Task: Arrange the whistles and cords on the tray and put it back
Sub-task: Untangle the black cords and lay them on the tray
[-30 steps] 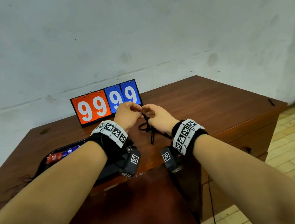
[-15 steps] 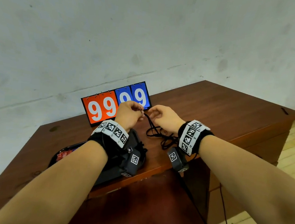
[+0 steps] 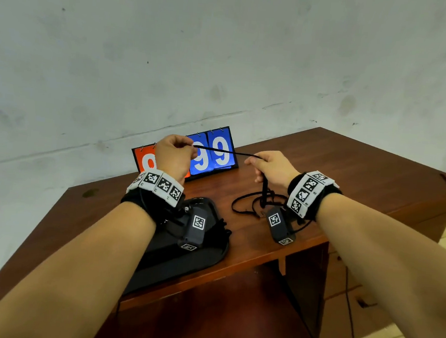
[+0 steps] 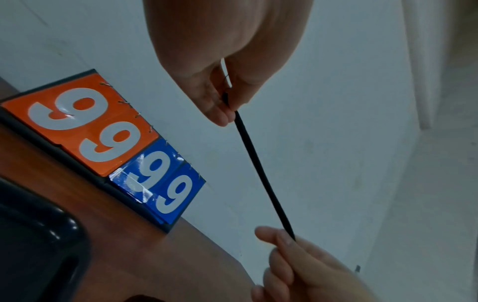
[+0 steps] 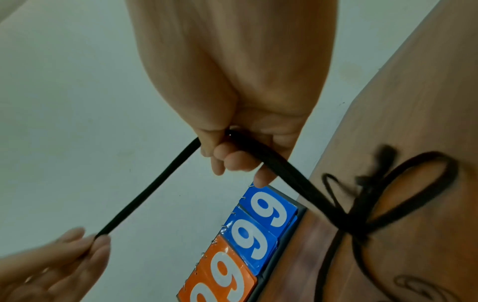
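A black cord [image 3: 222, 151] is stretched taut between my two hands above the desk. My left hand [image 3: 176, 152] pinches one end [image 4: 227, 102] between thumb and fingers. My right hand [image 3: 266, 164] grips the cord [image 5: 152, 190] further along, and the rest [image 5: 362, 204] hangs down into tangled loops [image 3: 254, 201] on the wood. The black tray [image 3: 204, 245] sits at the desk's front edge, mostly under my left forearm. No whistle shows in any view.
An orange and blue flip scoreboard [image 3: 212, 154] reading 99 stands at the back of the wooden desk [image 3: 350, 174], against the white wall. The desk's front edge [image 3: 248, 265] drops off below the tray; wood flooring lies to the right.
My hands have risen and moved apart, pulling a length of the cord straight between them. The loose loops have shifted right, under my right wrist.
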The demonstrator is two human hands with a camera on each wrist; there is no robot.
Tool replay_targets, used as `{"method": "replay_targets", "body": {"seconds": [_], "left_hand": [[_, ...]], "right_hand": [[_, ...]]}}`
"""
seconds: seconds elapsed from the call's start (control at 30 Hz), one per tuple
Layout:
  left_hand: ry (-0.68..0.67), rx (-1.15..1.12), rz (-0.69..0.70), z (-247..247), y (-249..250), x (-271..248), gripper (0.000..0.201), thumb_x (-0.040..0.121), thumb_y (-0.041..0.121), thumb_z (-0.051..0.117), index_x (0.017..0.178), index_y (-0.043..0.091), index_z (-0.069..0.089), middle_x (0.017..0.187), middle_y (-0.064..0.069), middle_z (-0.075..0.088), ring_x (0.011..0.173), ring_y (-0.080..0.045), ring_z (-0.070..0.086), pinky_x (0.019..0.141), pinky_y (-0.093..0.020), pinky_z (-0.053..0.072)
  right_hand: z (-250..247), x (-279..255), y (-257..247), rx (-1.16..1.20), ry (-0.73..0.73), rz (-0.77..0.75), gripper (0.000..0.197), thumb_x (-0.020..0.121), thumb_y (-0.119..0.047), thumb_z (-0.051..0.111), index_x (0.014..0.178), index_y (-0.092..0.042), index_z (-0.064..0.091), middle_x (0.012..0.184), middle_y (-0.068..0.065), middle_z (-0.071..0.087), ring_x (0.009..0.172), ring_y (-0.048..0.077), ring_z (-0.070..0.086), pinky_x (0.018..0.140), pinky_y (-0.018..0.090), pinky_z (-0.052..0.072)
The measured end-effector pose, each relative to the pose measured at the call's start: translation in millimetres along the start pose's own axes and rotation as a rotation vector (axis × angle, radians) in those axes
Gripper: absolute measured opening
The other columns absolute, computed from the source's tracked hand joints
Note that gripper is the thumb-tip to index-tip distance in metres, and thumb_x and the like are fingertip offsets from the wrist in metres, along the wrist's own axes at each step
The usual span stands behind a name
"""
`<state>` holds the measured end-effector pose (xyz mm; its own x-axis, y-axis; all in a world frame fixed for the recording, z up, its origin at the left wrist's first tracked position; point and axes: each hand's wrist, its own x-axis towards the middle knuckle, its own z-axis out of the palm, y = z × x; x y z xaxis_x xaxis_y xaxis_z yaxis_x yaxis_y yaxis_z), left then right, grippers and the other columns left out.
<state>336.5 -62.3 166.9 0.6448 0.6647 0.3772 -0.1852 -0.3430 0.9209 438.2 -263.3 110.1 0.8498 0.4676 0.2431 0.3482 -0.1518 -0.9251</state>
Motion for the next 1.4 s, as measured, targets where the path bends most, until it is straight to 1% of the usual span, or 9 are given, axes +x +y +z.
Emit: {"method": "replay_targets", "body": {"seconds": [0.1,0.2,0.33,0.5,0.7,0.83,1.1,1.27,1.4], "left_hand": [[0.076,-0.037,-0.036,-9,-8,7,0.016,0.085,-0.008,0.059,0.091,0.004,0.067,0.081,-0.01,0.07,0.062,-0.013,0.068,0.06,-0.02,0.055],[0.144,-0.065,-0.075,-19,-17,10,0.018,0.086,-0.009,0.058,0.094,0.004,0.067,0.072,-0.003,0.066,0.061,-0.012,0.066,0.06,-0.02,0.055],[0.217,-0.09,-0.115,-38,-28,14,0.019,0.087,-0.009,0.058,0.092,0.007,0.067,0.077,-0.006,0.067,0.065,-0.015,0.067,0.055,-0.018,0.053],[0.311,-0.131,-0.163,-68,-39,20,0.02,0.088,-0.01,0.057,0.087,0.008,0.064,0.077,-0.01,0.066,0.063,-0.016,0.066,0.056,-0.019,0.053],[0.361,-0.11,-0.167,-106,-49,23,0.019,0.085,-0.011,0.06,0.094,0.005,0.066,0.072,-0.008,0.065,0.061,-0.015,0.066,0.051,-0.016,0.053],[0.411,-0.158,-0.2,-143,-61,24,0.023,0.088,-0.011,0.056,0.08,0.01,0.061,0.071,-0.009,0.062,0.059,-0.016,0.065,0.059,-0.021,0.056],[0.406,-0.216,-0.189,-209,-76,2,0.025,0.09,-0.012,0.058,0.074,0.007,0.056,0.072,-0.011,0.058,0.061,-0.021,0.06,0.048,-0.019,0.056],[0.394,-0.063,-0.196,-252,-89,-10,0.023,0.084,-0.007,0.068,0.07,0.011,0.065,0.068,-0.009,0.062,0.046,-0.01,0.057,0.047,-0.017,0.052],[0.324,0.023,-0.214,-276,-91,-26,0.023,0.084,-0.01,0.066,0.072,0.009,0.063,0.069,-0.009,0.06,0.057,-0.017,0.055,0.044,-0.013,0.05]], "right_hand": [[-7,2,3,0.03,0.025,0.05,0.023,0.102,-0.018,0.047,0.103,-0.005,0.067,0.06,0.003,0.043,0.05,0.017,0.047,0.066,0.035,0.056],[-11,0,2,0.04,0.037,0.073,0.024,0.102,-0.018,0.047,0.104,-0.005,0.066,0.06,0.003,0.041,0.05,0.016,0.044,0.059,0.031,0.053],[-12,-3,1,0.036,0.056,0.092,0.024,0.102,-0.017,0.046,0.104,-0.006,0.067,0.062,0.003,0.041,0.05,0.014,0.042,0.055,0.029,0.049],[-8,-11,-4,0.019,0.076,0.12,0.023,0.102,-0.015,0.046,0.102,-0.006,0.067,0.062,0.001,0.041,0.046,0.011,0.036,0.036,0.018,0.033],[4,-18,-13,0.042,-0.084,0.165,0.015,0.097,-0.018,0.057,0.102,-0.009,0.068,0.061,0.0,0.042,0.041,0.009,0.03,0.037,0.019,0.025],[18,-22,-22,0.133,-0.138,0.196,0.01,0.096,-0.015,0.059,0.094,-0.006,0.063,0.061,0.002,0.045,0.043,0.009,0.029,0.039,0.019,0.022],[52,-29,-35,0.076,-0.113,0.218,0.016,0.097,-0.001,0.052,0.105,-0.001,0.066,0.073,0.008,0.062,0.053,0.011,0.05,0.039,0.018,0.038],[66,-35,-39,0.019,-0.107,0.217,0.013,0.095,-0.005,0.058,0.104,-0.001,0.067,0.075,0.009,0.07,0.051,0.011,0.054,0.04,0.018,0.039],[80,-44,-41,-0.022,-0.124,0.223,0.008,0.094,-0.009,0.061,0.098,-0.004,0.067,0.075,0.01,0.071,0.049,0.01,0.054,0.039,0.018,0.036]]}}
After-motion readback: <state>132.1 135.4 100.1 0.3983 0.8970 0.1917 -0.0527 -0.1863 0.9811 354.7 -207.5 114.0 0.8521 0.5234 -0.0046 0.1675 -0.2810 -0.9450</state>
